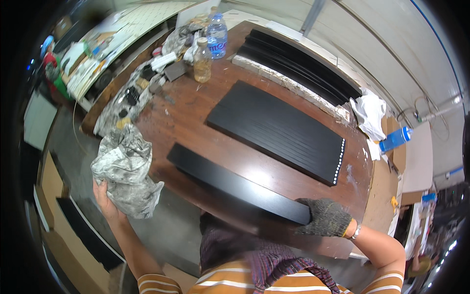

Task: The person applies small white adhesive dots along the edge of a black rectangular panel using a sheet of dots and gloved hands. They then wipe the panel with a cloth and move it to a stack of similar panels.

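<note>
A long narrow black board [235,183] lies along the near edge of a brown wooden table [196,112]. My right hand [325,217], in a dark knitted glove, grips the board's right end. My left hand [105,198] is bare and holds up a crumpled grey stained rag [126,169] just off the table's left edge, apart from the board.
A flat pack of black boards [279,130] lies mid-table, more black strips [298,61] stacked behind it. Two plastic bottles [208,46] and small clutter stand at the far end. White cloth [369,115] and a blue can [395,139] sit right. Cardboard [63,235] lies on the floor left.
</note>
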Available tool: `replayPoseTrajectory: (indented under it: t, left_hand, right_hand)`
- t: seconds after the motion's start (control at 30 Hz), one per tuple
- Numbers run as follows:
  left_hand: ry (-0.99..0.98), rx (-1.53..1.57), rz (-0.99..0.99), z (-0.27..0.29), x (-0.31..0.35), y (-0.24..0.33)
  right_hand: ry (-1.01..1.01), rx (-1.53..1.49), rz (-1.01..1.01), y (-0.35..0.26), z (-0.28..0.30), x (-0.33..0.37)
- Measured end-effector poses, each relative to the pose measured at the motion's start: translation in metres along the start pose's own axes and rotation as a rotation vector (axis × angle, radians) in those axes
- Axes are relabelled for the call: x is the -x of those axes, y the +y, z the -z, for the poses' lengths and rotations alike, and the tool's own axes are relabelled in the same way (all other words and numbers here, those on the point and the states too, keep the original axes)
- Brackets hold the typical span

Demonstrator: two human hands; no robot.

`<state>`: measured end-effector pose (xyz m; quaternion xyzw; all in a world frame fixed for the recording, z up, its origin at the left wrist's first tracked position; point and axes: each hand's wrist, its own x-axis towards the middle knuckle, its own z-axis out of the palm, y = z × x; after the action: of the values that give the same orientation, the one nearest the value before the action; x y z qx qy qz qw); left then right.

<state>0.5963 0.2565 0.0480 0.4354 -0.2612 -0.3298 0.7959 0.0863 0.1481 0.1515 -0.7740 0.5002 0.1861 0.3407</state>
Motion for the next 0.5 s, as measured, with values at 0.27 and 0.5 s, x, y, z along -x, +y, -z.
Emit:
replayPoseTrajectory:
  t: [0.27, 0.5]
  left_hand:
    - [-0.095, -0.947, 0.248, -0.172, 0.222, -0.172]
    - [-0.162, -0.203, 0.283, -0.135, 0.258, -0.161]
  right_hand:
    - [0.052, 0.003, 0.021, 0.007, -0.008, -0.003]
    - [0.279, 0.211, 0.154, 0.005, -0.017, -0.001]
